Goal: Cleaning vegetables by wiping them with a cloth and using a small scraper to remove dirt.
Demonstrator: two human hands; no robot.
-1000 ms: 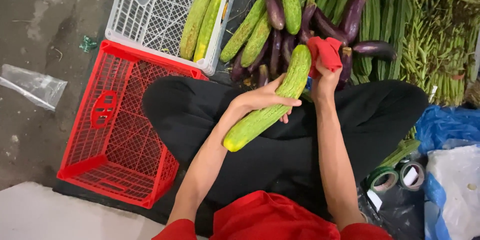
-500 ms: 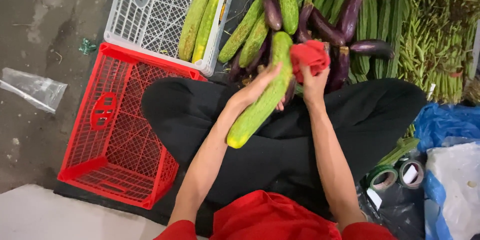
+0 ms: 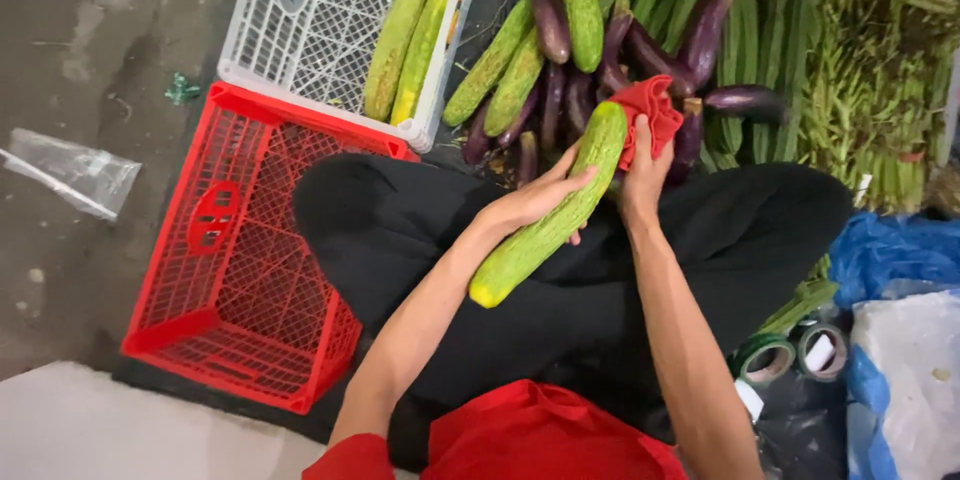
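The person sits cross-legged in dark trousers and a red top, and the left hand grasps a long pale-green cucumber with a yellowish tip around its middle, fingers wrapped over the top and the thumb beneath. The cucumber lies slanted across the lap, its yellow end pointing toward 7 o'clock and its far end toward 1 o'clock. At that far end the right hand is clenched on a crumpled red cloth, pressing it against the cucumber's upper side, so the cloth touches the skin just beyond the left hand's fingertips. At 9 o'clock from the hands an open-lattice red plastic crate rests on the floor beside the person's knee. At 4 o'clock lie rolls of green tape near blue plastic sheeting. Farther out, at 11 o'clock, a white plastic crate holds two more light-green cucumbers. At 12 o'clock a heap of purple eggplants mixes with further cucumbers, and at 2 o'clock lie bundles of long green beans. A clear plastic bag lies on the concrete at far 9 o'clock.
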